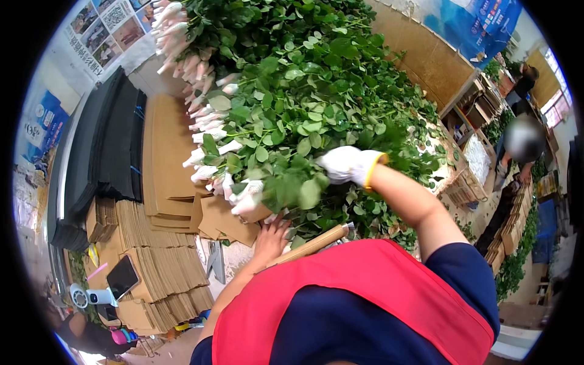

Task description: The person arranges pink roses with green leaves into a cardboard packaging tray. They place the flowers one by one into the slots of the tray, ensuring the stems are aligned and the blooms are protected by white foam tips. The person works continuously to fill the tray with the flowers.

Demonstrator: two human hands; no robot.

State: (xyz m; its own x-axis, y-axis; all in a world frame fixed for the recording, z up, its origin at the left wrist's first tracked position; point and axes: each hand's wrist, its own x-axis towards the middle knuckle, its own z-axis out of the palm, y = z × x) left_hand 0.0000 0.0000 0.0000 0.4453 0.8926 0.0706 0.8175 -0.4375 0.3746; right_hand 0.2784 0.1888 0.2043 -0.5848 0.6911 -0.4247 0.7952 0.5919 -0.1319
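Many flowers (298, 118) lie heaped on the worktop (237, 258), their sleeved buds (194, 158) to the left. Among the leaves (365, 76) is the gloved right hand (345, 165); its grip I cannot tell. The bare left hand (273, 242), fingers spread, lies just beside the nearest buds.

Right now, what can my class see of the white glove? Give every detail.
The white glove covers the right hand, with a yellow band at the wrist. It looks like soft fabric, slightly blurred. Near the picture's middle, it points left, its finger end among green leaves; whether it grips any is unclear.
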